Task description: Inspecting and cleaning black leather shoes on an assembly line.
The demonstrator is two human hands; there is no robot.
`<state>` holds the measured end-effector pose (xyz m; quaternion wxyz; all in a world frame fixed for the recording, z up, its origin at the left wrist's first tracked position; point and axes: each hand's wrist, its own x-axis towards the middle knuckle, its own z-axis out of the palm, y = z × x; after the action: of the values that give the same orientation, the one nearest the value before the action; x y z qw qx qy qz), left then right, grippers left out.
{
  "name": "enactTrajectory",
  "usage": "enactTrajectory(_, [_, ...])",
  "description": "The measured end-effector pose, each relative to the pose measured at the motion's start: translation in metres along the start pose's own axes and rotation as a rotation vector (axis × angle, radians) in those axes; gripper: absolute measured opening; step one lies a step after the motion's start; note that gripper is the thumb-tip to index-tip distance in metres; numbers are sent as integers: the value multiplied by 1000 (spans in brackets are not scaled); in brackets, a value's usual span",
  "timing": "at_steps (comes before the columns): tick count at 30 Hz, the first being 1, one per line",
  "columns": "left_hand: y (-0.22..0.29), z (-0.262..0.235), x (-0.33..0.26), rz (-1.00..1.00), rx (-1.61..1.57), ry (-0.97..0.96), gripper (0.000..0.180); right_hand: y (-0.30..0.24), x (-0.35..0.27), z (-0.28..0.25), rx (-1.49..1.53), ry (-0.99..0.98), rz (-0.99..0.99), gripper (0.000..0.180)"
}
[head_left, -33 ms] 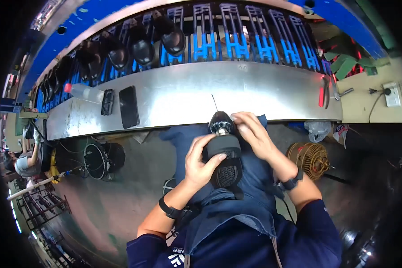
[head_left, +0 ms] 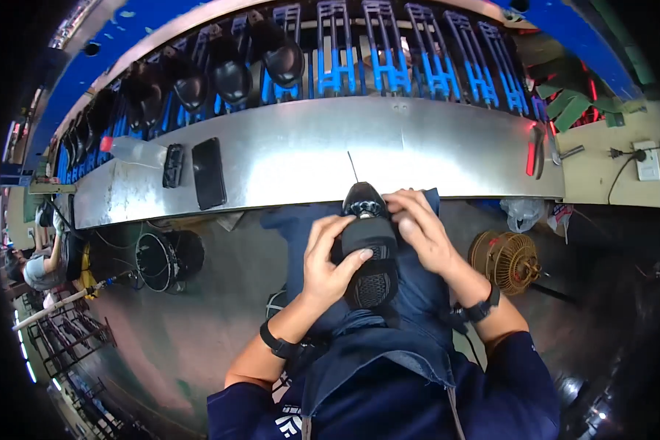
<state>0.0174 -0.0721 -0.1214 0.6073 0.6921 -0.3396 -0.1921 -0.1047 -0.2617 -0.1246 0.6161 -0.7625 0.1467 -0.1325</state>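
Left grip (head_left: 327, 265) clamped on black shoe (head_left: 372, 235), glossy tip (head_left: 363, 196), textured base (head_left: 375, 288); right grip (head_left: 424, 236) unclear.

Glare whitens metal bench (head_left: 418, 147) — view's rim bent, dark, perhaps blurred

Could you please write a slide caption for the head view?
Left hand holding a black shoe-like piece, right hand at its glossy end, before a metal bench.

Left grip (head_left: 327, 265) partly hides the black shoe (head_left: 371, 233); lower-right clutter (head_left: 598, 412) is blurred, perhaps metal.
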Motion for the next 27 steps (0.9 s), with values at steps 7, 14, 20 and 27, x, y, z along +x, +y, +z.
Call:
enactTrajectory(7, [-16,2,33,-222,-102,-65,46,-11,6,30,-87,165,87,47])
enactTrajectory(14, [-21,6,48,-150,-52,-76,44,1,14,25,33,168,127,47])
enactTrajectory(20, [-23,-2,52,-161,-13,-127,53,3,19,24,121,152,168,50])
enactTrajectory(27, [-40,-12,88,-361,-239,-350,61,18,36,12,10,154,239,60])
